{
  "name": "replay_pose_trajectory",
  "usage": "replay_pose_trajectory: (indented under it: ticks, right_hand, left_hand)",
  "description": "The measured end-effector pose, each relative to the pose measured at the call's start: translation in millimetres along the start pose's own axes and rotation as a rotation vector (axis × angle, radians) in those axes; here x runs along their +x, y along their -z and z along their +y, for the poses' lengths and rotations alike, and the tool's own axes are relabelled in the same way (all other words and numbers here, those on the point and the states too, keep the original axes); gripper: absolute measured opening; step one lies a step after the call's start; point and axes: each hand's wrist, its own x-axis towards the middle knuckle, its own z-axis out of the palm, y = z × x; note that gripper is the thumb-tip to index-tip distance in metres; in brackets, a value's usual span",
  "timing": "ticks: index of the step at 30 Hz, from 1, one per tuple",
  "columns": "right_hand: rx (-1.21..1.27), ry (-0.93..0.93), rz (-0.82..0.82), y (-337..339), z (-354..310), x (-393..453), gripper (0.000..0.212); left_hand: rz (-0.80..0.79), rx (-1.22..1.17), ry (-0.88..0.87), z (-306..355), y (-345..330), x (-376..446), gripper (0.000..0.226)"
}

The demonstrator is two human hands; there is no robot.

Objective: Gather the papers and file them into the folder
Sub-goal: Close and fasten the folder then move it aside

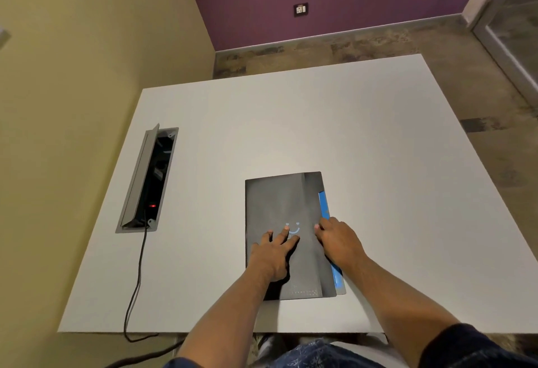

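Observation:
A dark grey folder lies closed on the white table, near its front edge, with a pale smiley mark on the cover. A blue strip shows along the folder's right edge. My left hand lies flat on the cover with fingers spread and straight. My right hand rests at the folder's right edge, its fingertips on the cover beside the blue strip. No loose papers are visible on the table.
An open grey cable box is set into the table at the left, with a red light inside and a black cable running over the front edge. Walls stand left and behind; floor lies to the right.

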Motion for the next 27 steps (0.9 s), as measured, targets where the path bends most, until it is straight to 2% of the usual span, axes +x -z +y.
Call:
replay_pose_trajectory:
  ticks: [3, 5, 7, 9, 12, 13, 15, 20, 24, 27]
  right_hand:
    - [-0.064, 0.03, 0.05, -6.0, -5.3, -9.5, 0.032]
    - [-0.092, 0.028, 0.081, -0.9, -12.3, -9.0, 0.023]
    - [-0.067, 0.017, 0.127, 5.4, -14.5, -5.2, 0.019]
    - [-0.035, -0.009, 0.181, 9.7, -12.8, -2.0, 0.024]
    - [0.141, -0.084, 0.243, 1.0, -9.0, -5.0, 0.016]
    - [0.24, -0.152, 0.252, -2.6, -9.3, -6.8, 0.01]
    - [0.408, -0.345, 0.249, -8.6, -13.8, -9.6, 0.017]
    - [0.59, -0.478, 0.219, -13.9, -24.4, 5.9, 0.022]
    - [0.94, -0.672, 0.298, -4.6, -23.3, 20.5, 0.048]
    - [1.011, -0.706, 0.275, 0.1, -25.8, 31.7, 0.057]
  left_hand:
    - [0.03, -0.035, -0.02, -1.8, 4.2, -1.2, 0.081]
    - [0.157, -0.11, -0.018, -3.7, 7.0, -5.5, 0.068]
    - [0.371, -0.174, 0.077, -6.1, 6.6, -10.7, 0.056]
    - [0.506, -0.307, 0.27, -10.7, 5.0, -14.7, 0.054]
    - [0.482, -0.589, 0.475, -19.2, 6.2, -12.0, 0.064]
    - [0.471, -0.669, 0.493, -21.6, 7.2, -10.3, 0.066]
    - [0.458, -0.811, 0.523, -23.8, 10.4, -6.6, 0.068]
    - [0.479, -0.932, 0.68, -26.7, 16.4, 2.9, 0.067]
    - [0.488, -1.039, 0.689, -34.9, 11.6, 7.2, 0.064]
    - [0.536, -1.168, 0.73, -45.8, 8.2, 10.3, 0.053]
